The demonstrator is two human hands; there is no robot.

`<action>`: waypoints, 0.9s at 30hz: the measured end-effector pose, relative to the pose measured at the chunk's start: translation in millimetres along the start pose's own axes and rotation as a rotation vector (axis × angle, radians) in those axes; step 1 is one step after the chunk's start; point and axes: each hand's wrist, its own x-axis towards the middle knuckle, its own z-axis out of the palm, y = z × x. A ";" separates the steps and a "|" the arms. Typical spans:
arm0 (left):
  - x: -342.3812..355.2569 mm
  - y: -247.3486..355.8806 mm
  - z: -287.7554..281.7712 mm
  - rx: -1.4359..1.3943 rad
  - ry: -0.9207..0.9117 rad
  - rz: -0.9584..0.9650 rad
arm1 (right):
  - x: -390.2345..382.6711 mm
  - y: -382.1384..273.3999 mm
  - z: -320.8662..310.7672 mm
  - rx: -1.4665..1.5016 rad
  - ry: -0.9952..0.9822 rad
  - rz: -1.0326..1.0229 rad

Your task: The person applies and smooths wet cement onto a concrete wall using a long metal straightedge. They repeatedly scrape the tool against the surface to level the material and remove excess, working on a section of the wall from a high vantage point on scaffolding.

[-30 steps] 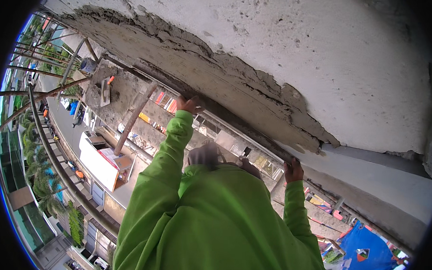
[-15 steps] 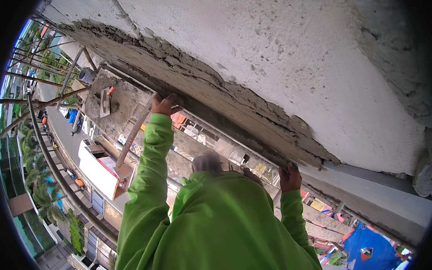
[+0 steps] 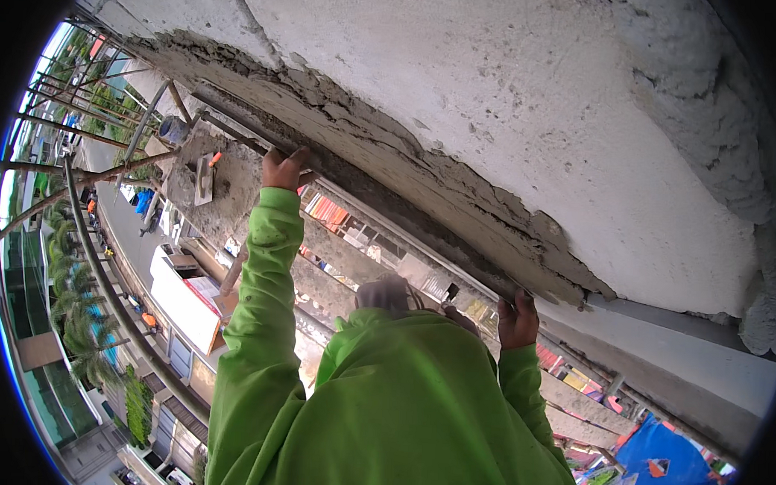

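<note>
In the head view, a worker's left hand [image 3: 284, 169] and right hand [image 3: 518, 321] grip a long bar [image 3: 397, 219], fingers curled partly closed over it, along a rough wall [image 3: 495, 118]; a trowel [image 3: 204, 183] lies leftward.

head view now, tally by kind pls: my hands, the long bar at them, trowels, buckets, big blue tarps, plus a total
Hands: 2 (left hand, right hand)
Long bar: 1
Trowel: 1
Bucket: 1
Big blue tarp: 1
Total: 6
</note>
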 end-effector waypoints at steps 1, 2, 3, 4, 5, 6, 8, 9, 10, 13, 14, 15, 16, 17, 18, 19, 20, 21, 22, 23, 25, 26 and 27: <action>0.5 -3.9 -1.8 -0.002 -0.015 0.023 | -0.1 5.1 0.4 -0.096 -0.027 -0.019; 0.4 -8.9 -2.5 -0.003 -0.029 0.047 | 6.0 29.3 -8.8 -0.026 -0.035 0.031; 0.1 -15.8 -1.0 -0.033 -0.045 0.046 | 12.7 53.5 -17.3 0.047 -0.037 0.080; -0.1 -25.4 2.6 -0.062 -0.063 0.047 | 19.0 77.7 -25.9 0.119 -0.031 0.127; 0.1 -33.5 5.7 -0.090 -0.075 0.047 | 24.6 87.7 -27.6 0.102 -0.038 0.126; -2.0 -40.6 11.5 -0.088 -0.050 0.050 | 30.3 96.8 -28.7 0.085 -0.048 0.125; -2.7 -60.5 13.3 -0.118 -0.045 0.077 | 38.6 109.5 -35.2 0.040 -0.073 0.107; -2.9 -68.4 14.8 -0.138 -0.041 0.092 | 42.4 117.0 -41.1 0.027 -0.085 0.103; -1.3 -74.1 14.8 -0.168 -0.066 0.024 | 50.2 138.7 -54.1 0.038 -0.085 0.105; 0.6 -87.1 16.4 -0.108 -0.090 0.005 | 63.4 176.1 -70.7 0.118 -0.080 0.129; 0.4 -87.1 18.0 -0.121 -0.088 0.012 | 66.4 186.6 -73.9 0.078 -0.087 0.092; -1.3 -86.0 18.7 -0.134 -0.083 0.019 | 67.5 194.6 -73.9 0.032 -0.084 0.052; -2.8 -85.5 19.7 -0.147 -0.078 0.026 | 68.2 202.2 -74.2 -0.014 -0.079 0.013; -4.2 -86.1 21.2 -0.164 -0.078 0.048 | 68.9 209.8 -74.1 -0.066 -0.062 -0.032; -5.0 -87.5 21.4 -0.180 -0.078 0.071 | 69.2 214.0 -73.7 -0.102 -0.056 -0.053; -5.9 -89.1 22.1 -0.197 -0.078 0.093 | 68.7 217.7 -74.2 -0.141 -0.049 -0.073; -6.0 -91.4 23.4 -0.196 -0.092 0.088 | 70.6 217.8 -79.5 -0.164 -0.053 -0.069; -4.3 -93.0 23.2 -0.194 -0.104 0.088 | 72.2 217.3 -78.3 -0.142 -0.040 -0.049; -4.7 -90.1 21.7 -0.191 -0.107 0.094 | 73.7 213.0 -74.5 -0.117 -0.031 -0.030; -6.9 -88.1 21.4 -0.190 -0.116 0.083 | 70.2 208.0 -73.6 -0.049 0.000 0.007; -11.4 -80.7 22.4 -0.189 -0.127 0.068 | 66.0 192.9 -67.7 -0.008 -0.020 0.058; -16.1 -74.9 22.9 -0.200 -0.113 0.059 | 63.0 182.3 -64.3 -0.035 -0.075 0.075; -20.0 -69.0 24.4 -0.209 -0.102 0.049 | 62.6 182.8 -64.2 -0.065 -0.093 0.052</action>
